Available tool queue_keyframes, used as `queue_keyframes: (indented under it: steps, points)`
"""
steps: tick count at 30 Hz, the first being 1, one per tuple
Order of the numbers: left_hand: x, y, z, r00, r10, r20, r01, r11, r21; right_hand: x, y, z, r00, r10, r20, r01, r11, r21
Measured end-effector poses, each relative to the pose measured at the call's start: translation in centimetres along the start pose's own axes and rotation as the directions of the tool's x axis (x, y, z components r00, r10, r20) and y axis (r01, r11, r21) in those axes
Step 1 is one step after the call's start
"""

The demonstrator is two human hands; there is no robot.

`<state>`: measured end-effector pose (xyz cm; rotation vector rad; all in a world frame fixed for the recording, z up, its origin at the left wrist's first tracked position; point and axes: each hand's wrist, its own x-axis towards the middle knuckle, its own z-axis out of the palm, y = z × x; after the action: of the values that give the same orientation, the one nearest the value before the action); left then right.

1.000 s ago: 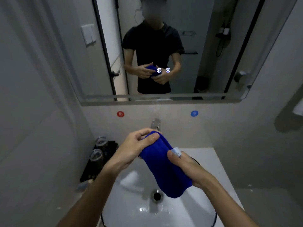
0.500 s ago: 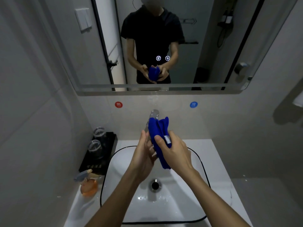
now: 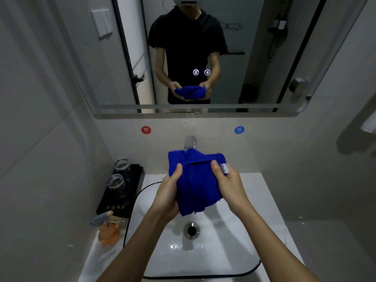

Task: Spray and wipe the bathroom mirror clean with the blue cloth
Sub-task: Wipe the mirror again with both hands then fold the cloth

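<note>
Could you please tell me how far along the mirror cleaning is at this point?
Early stage. Done: the blue cloth is picked up. In hand: the left hand and right hand both grip it above the sink, apparently folding it. Left: the spray bottle stands untouched beside the basin, and the mirror shows no wiping yet.

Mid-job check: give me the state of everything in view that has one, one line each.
blue cloth: folded, held over the sink
left hand: grips the cloth
right hand: grips the cloth
spray bottle: lying on the counter, untouched
faucet: no water seen running
two glasses: upright on the black tray
</note>
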<state>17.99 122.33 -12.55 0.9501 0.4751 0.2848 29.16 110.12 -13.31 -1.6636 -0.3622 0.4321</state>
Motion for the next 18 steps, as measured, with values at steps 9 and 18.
queue_keyframes:
  steps: [9,18]
  points:
    - [-0.2,1.7,2.0,0.982,0.176,0.061,-0.173,0.738,0.653,-1.4,2.8,-0.4,0.85,0.378,0.367,-0.527,0.627,0.573]
    - [0.0,2.5,3.2,0.951,0.222,0.216,-0.301,0.49,0.818,-1.6,3.9,-0.3,0.837,0.279,0.471,-0.547,0.45,0.706]
